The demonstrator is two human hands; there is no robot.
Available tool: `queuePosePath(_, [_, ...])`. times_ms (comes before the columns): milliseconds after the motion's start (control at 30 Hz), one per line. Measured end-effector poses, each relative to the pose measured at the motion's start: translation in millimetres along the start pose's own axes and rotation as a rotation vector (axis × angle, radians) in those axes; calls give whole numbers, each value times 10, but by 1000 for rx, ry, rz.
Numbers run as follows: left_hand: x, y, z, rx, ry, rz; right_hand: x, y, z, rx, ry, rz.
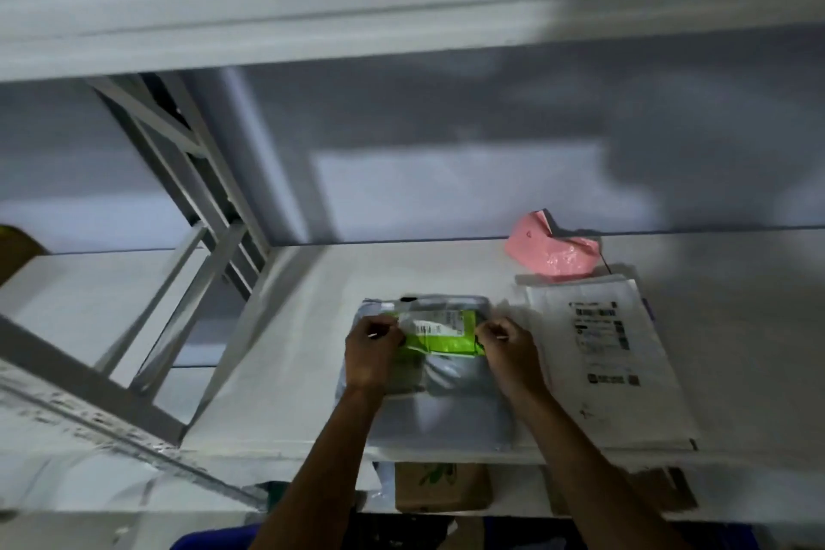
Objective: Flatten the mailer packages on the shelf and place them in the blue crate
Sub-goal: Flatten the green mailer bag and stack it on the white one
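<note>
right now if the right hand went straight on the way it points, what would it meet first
The green mailer that the right hand pinches; past it the grey mailer beneath, then probably bare shelf, though depth is unclear.

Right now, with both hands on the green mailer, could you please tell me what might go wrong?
The grey plastic mailer under the green plastic mailer reaches the white shelf edge; tugging with the left hand and right hand could slide it off. The white paper mailer beside the right hand could get nudged.
</note>
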State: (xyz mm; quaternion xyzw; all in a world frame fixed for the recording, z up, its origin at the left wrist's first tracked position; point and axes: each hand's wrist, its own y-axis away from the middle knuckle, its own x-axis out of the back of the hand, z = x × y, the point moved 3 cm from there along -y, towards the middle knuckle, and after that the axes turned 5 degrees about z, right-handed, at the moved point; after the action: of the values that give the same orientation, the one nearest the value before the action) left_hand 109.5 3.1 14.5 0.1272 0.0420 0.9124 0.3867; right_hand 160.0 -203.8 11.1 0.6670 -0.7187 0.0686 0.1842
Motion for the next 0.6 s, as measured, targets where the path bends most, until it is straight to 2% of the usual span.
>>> queuePosePath(100, [132, 28, -120, 5, -37, 18, -21, 112, 35, 18, -6, 10])
queuePosePath(167, [186, 45, -168, 68, -2, 2, -28, 170, 40, 4, -26, 24])
queuePosePath(267, [231, 35, -178, 183, 122, -8, -74, 177, 91, -94, -144, 33])
queuePosePath(400, [338, 5, -128, 272, 232, 6, -156, 221, 97, -237, -305, -68])
queuePosePath(533, [387, 61, -23, 228, 273, -38, -161, 295, 77, -322, -392, -138])
queuePosePath(600, [351, 152, -5, 175, 245, -77, -103, 302, 107, -268, -335, -109])
